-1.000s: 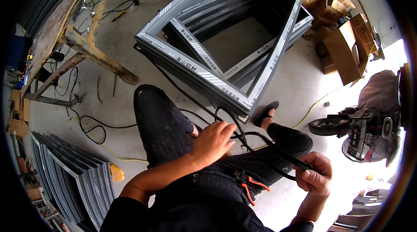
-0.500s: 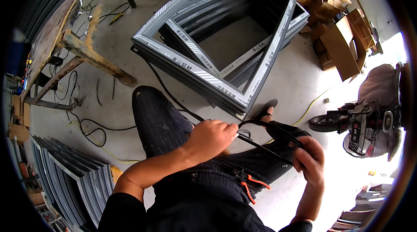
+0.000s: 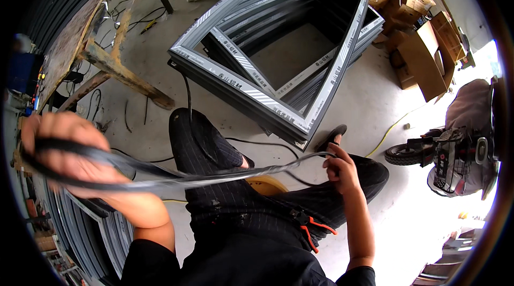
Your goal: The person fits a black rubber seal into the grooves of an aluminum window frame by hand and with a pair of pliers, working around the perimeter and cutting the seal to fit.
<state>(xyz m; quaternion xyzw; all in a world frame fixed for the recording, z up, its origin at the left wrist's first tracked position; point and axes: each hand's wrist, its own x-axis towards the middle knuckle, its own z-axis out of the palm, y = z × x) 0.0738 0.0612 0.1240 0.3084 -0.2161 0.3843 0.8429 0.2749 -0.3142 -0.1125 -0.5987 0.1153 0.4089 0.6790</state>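
A long, flexible black strip (image 3: 230, 176) stretches across my lap between my two hands. My left hand (image 3: 72, 149), raised at the far left and smeared by motion, is closed round a looped end of it. On the other side, above my thigh, my right hand (image 3: 341, 168) pinches the strip with bent fingers. A slack length hangs over my left knee and runs up to the stack of grey metal frames (image 3: 230, 74) in front of me. Pliers with orange handles (image 3: 310, 232) rest at my lap.
A worn workbench (image 3: 120, 74) stands at the left, with cables on the floor beneath it. More dark profiles (image 3: 101, 227) are stacked at the lower left. Cardboard boxes (image 3: 423, 56) sit at the far right, and a parked two-wheeler (image 3: 450, 147) stands nearer.
My left hand has swung far left from the middle, drawing the strip out long. My right hand has moved slightly left and up, still gripping it. The view has shifted a little.
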